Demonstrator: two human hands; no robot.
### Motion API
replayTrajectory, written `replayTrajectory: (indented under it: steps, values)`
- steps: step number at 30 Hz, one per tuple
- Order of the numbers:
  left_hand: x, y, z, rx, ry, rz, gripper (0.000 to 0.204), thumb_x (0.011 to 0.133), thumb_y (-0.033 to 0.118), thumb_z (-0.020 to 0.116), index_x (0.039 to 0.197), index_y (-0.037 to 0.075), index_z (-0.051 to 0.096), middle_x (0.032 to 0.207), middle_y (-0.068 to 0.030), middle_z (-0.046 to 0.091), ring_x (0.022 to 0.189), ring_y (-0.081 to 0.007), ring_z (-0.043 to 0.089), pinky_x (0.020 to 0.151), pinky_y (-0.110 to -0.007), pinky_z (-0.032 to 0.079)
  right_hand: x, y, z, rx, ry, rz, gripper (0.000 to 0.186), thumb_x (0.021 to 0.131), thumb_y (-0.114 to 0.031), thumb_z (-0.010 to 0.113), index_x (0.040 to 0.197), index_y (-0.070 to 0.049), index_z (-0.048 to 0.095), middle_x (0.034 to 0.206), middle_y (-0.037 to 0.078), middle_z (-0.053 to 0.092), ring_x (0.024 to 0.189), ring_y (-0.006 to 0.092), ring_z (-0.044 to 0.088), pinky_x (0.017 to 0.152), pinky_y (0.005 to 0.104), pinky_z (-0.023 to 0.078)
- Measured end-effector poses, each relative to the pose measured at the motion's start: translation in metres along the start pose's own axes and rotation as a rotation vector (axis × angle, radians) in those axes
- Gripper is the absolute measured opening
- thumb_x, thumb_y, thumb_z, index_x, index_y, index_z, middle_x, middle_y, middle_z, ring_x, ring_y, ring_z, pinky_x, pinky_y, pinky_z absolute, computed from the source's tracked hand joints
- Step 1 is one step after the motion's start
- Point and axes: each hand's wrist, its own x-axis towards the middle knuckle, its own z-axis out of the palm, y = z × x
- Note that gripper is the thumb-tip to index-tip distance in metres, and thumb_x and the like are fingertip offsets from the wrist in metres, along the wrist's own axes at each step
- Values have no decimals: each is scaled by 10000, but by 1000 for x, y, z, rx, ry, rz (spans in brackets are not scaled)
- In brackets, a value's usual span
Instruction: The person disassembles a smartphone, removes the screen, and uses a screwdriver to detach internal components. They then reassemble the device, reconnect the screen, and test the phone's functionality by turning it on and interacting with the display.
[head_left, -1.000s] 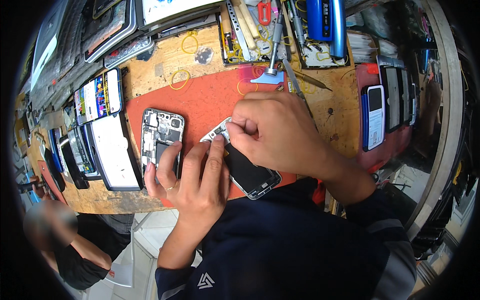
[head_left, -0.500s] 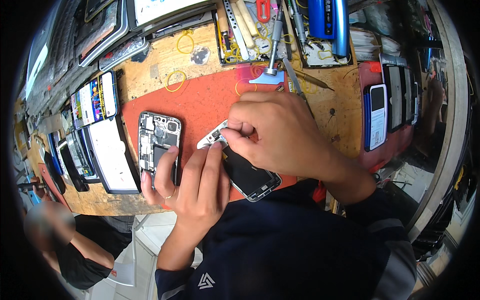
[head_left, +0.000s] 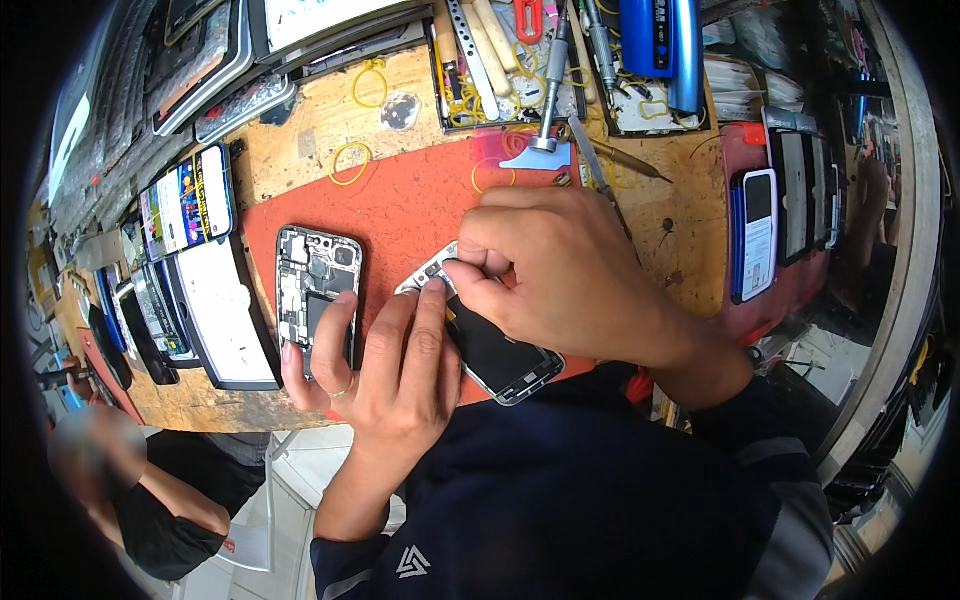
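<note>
A detached phone screen assembly (head_left: 493, 345), its black inner side up, lies slanted on the orange-red mat (head_left: 400, 205). At its upper end my right hand (head_left: 560, 270) is closed, thumb and forefinger pinched over the small parts there. Whatever sits between those fingertips is too small or hidden to make out. My left hand (head_left: 400, 370) has its fingers spread, two fingertips pressing on the same upper end; its thumb is mostly hidden. Left of it stands the opened phone body (head_left: 320, 270), inner parts bare, with the ring and little fingers of my left hand over its lower part.
Behind the mat are a screwdriver (head_left: 553, 90), a brown pointed tool (head_left: 630, 160) and yellow rubber bands (head_left: 350, 163). Phones and a white box (head_left: 225, 310) line the left; more phones (head_left: 755, 235) stand on the right. Another person's arm (head_left: 185, 497) shows at lower left.
Almost nothing differs. My left forefinger has shifted slightly upward on the screen assembly; the right hand keeps its pinch in nearly the same place.
</note>
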Motion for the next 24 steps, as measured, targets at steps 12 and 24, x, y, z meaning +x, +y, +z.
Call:
replayTrajectory:
  steps: [12, 24]
  values:
    - [4, 2, -3, 42, -29, 22, 279, 927, 274, 744, 1182, 244, 850, 1188, 64, 767, 1358, -249, 608, 1274, -584, 145, 1, -4, -5, -51, -31, 6, 230, 920, -138, 795, 774, -48, 641, 705, 92, 626, 675, 336, 658, 629, 483, 507]
    - [2, -1, -1, 19, -15, 39, 269, 951, 257, 741, 1196, 234, 850, 1189, 50, 772, 1371, -267, 614, 1277, -596, 142, 3, -1, -7, -92, -73, -22, 194, 953, -148, 759, 829, -22, 680, 791, 142, 655, 801, 404, 679, 695, 522, 522]
